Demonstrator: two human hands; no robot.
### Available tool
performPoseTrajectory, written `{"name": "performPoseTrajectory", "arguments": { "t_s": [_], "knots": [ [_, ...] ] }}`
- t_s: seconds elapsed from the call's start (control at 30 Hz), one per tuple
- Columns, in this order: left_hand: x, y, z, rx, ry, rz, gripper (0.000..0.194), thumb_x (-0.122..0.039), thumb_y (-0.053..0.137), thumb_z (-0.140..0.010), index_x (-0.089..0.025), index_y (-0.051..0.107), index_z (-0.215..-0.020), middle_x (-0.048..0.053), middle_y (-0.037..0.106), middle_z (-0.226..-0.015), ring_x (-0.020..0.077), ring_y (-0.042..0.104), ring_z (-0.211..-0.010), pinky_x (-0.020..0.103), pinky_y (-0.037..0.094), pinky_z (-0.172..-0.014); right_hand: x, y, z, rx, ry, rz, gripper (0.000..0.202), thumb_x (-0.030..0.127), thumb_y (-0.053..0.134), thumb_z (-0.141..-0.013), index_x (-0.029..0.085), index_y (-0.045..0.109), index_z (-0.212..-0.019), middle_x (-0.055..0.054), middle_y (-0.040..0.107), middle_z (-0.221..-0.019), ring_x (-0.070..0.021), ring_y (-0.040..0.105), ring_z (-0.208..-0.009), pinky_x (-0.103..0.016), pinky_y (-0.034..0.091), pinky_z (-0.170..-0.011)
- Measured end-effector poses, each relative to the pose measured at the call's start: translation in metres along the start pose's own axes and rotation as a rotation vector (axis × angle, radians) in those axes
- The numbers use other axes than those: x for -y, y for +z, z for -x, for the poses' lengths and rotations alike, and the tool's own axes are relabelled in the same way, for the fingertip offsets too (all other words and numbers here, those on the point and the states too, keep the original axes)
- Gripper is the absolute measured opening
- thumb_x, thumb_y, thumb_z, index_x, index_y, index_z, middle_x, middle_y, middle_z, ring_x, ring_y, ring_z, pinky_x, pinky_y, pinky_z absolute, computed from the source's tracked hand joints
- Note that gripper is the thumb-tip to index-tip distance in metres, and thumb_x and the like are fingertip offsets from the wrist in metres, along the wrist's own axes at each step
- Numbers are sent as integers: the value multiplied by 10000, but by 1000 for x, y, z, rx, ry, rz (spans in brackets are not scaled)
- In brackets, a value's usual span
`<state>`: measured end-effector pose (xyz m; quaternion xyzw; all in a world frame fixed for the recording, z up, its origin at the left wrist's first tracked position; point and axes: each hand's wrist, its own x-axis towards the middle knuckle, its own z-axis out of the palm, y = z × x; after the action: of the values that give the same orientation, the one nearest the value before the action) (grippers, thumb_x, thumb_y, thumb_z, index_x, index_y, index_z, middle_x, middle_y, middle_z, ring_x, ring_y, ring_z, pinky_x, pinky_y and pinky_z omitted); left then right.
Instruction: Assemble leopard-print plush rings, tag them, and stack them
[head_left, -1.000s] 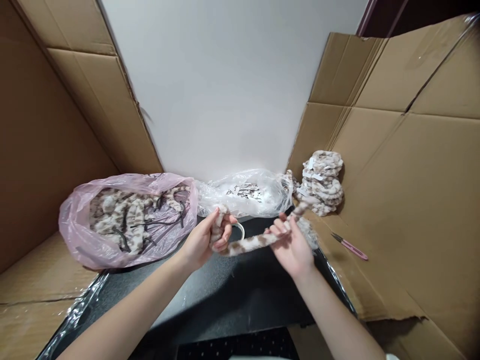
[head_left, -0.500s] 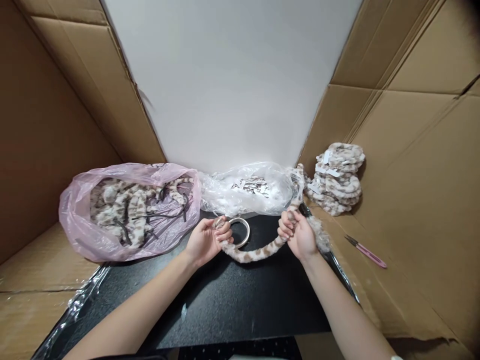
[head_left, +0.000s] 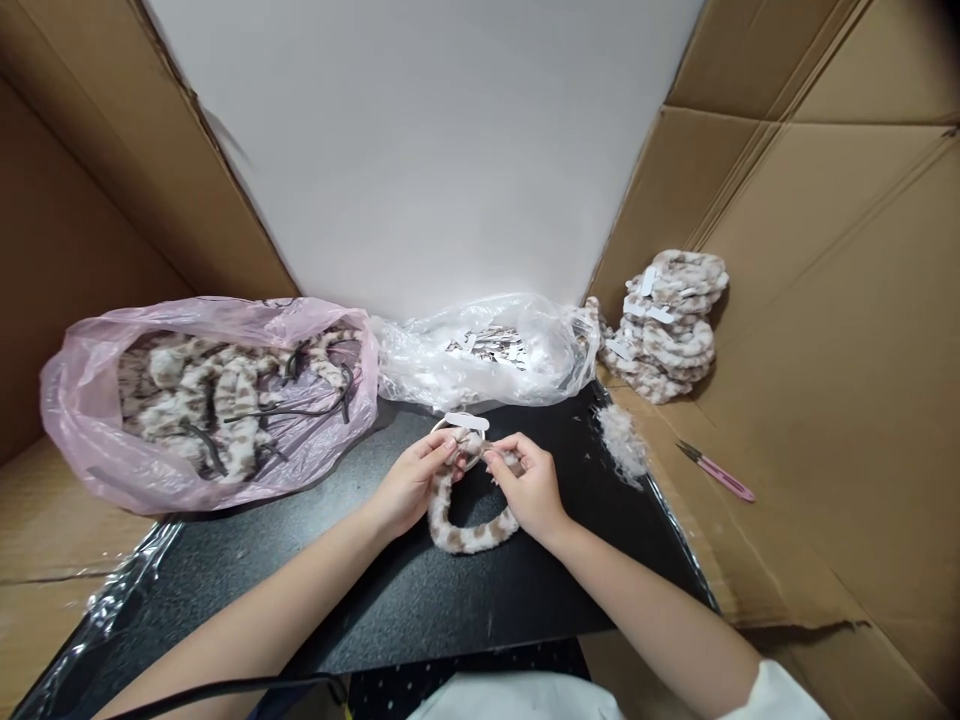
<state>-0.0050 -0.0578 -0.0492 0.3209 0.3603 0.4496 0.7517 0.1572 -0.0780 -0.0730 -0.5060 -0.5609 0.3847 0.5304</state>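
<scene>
Both hands hold a furry white band with brown spots (head_left: 471,540), bent round so its two ends meet at the top. My left hand (head_left: 420,478) pinches one end between thumb and fingers. The other end is pinched by my right hand (head_left: 529,485), close beside the left. The fingers hide the exact joint between the ends. A small white strip (head_left: 466,422) shows just beyond the fingertips. Behind it, the rim of a tape roll (head_left: 441,426) is partly covered by the hands and band.
A pink plastic bag (head_left: 82,400) of spotted furry pieces and dark cords lies left. A clear bag (head_left: 420,370) with printed labels sits at the back. Right are stacked furry bands (head_left: 679,340), loose fluff (head_left: 621,445) and pink-handled snips (head_left: 716,472). Cardboard walls (head_left: 840,330) flank the black table (head_left: 360,610).
My hands have come together from wide apart, closing the band from a hanging curve into a loop. The view has shifted slightly, and a white strip now shows by the fingers.
</scene>
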Motion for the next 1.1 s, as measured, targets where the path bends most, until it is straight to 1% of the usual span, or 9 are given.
{"name": "performPoseTrajectory", "arguments": {
  "t_s": [0.13, 0.2, 0.27, 0.43, 0.6, 0.7, 0.8, 0.93, 1.1],
  "knots": [
    [5, 0, -1, -30, 27, -57, 408, -330, 834, -643, -113, 676, -951, 4, 653, -685, 87, 553, -603, 188, 430, -614, -1, 1, 1, -21, -1, 17, 228, 379, 638, -811, 159, 610, -760, 11, 582, -572, -113, 514, -502, -235, 408, -507],
    [7, -1, 0, -58, 65, -123, 466, -336, 828, -650, -132, 644, -1026, -8, 661, -667, 93, 566, -615, 187, 432, -632, -1, 1, 2, -29, 0, 19, 222, 368, 638, -808, 156, 607, -751, 8, 586, -581, -109, 510, -511, -230, 395, -505],
    [9, -1, 1, -73, 101, -193, 465, -355, 805, -678, -163, 601, -1050, -21, 664, -640, 110, 588, -627, 201, 442, -648, 1, 1, 3, -38, -4, 23, 207, 348, 642, -800, 153, 607, -739, 7, 591, -589, -105, 507, -521, -225, 389, -510],
    [9, 4, 6, -75, 187, -296, 359, -385, 795, -678, -163, 625, -903, -16, 680, -717, 113, 606, -652, 224, 472, -687, 6, 0, 3, -52, 31, 1, 188, 326, 648, -776, 151, 609, -721, 14, 573, -566, -97, 484, -497, -219, 373, -489],
    [8, 5, 8, -60, 132, -285, 299, -374, 793, -689, -149, 622, -786, -2, 675, -680, 114, 613, -651, 215, 472, -659, 9, -1, 2, -8, 75, -41, 160, 304, 648, -750, 155, 611, -703, 10, 581, -564, -102, 494, -485, -224, 378, -476],
    [9, 2, 7, -53, 104, -230, 336, -343, 827, -651, -151, 622, -837, -4, 685, -693, 104, 611, -643, 205, 473, -654, 11, -2, 1, 15, 94, -70, 156, 302, 658, -729, 158, 609, -693, 11, 583, -565, -100, 490, -485, -225, 382, -473],
    [9, -1, 4, -54, 118, -199, 337, -331, 822, -662, -155, 623, -869, -11, 687, -699, 93, 606, -645, 187, 463, -644, 14, -6, -1, 63, 126, -101, 154, 296, 676, -701, 162, 603, -679, 26, 562, -541, -92, 474, -470, -223, 381, -466],
    [7, -3, 4, -6, 111, -210, 354, -309, 833, -646, -161, 625, -892, -23, 690, -690, 99, 612, -643, 185, 451, -622, 18, -13, -5, 137, 166, -105, 166, 293, 703, -674, 162, 603, -662, 29, 566, -519, -86, 474, -445, -219, 377, -449],
    [4, -2, 5, 70, 69, -227, 351, -285, 831, -655, -157, 662, -936, 8, 734, -797, 121, 655, -744, 202, 475, -704, 18, -14, -6, 193, 207, -207, 238, 366, 744, -667, 171, 616, -714, 16, 618, -548, -106, 538, -446, -245, 456, -474]
  ]
}}
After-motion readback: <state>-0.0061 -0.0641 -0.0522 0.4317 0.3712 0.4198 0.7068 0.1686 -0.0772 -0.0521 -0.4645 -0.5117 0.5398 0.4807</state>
